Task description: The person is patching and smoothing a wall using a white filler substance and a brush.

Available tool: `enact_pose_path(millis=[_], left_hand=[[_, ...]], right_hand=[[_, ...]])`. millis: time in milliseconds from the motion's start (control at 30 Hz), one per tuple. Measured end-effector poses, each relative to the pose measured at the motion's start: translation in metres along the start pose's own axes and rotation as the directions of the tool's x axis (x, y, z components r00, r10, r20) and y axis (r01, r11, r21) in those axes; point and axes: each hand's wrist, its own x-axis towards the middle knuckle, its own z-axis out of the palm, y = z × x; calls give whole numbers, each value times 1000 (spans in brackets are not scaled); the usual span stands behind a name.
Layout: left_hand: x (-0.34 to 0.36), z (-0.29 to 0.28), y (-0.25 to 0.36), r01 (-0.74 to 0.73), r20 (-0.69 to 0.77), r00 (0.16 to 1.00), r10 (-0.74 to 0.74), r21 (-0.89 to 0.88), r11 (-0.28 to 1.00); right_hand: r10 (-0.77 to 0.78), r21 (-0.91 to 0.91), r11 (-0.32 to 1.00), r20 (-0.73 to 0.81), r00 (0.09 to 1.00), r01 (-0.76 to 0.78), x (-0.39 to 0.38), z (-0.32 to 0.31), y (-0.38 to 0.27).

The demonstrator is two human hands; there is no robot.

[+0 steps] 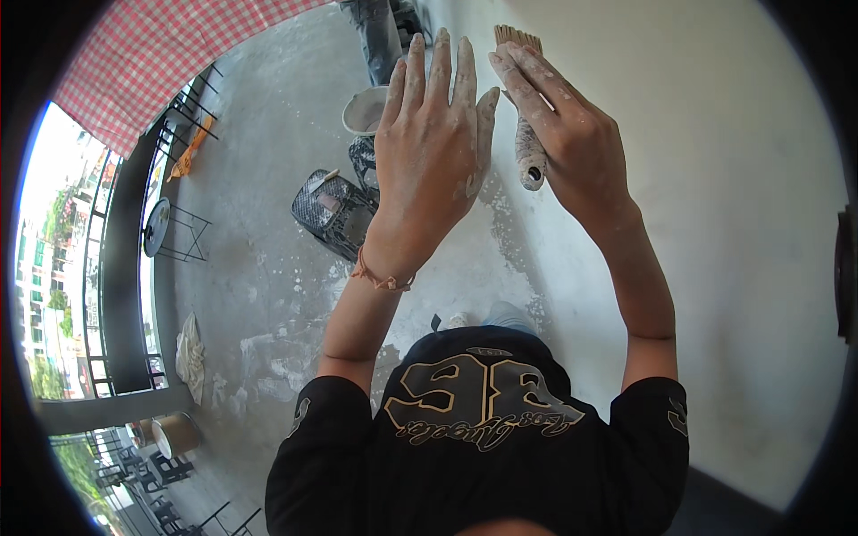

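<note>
White-flecked left hand (431, 150) extends straight-fingered, right hand (572, 125) gripping a brush (529, 150)

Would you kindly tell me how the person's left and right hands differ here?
The left hand is open and holds nothing visible; the right hand holds a spattered paintbrush. An orange bracelet circles the left hand's wrist; the right hand's is bare. Both are smeared whitish.

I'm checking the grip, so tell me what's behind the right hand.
Behind the right hand is a brush, with the pale wall beyond. The bristles show past the fingertips and the spattered handle shows lower down; the brush's middle is covered and can't be seen.
</note>
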Motion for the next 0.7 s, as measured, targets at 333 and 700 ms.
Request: enact_pose_path(millis=[333,700], left_hand=[[0,51,-102,159,82,981,-175,175,972],[67,100,-186,235,44,965,-258,285,929]], right_hand=[[-23,315,949,0,1000,21,52,130,-1],[-108,423,897,-75,991,129,137,247,41]])
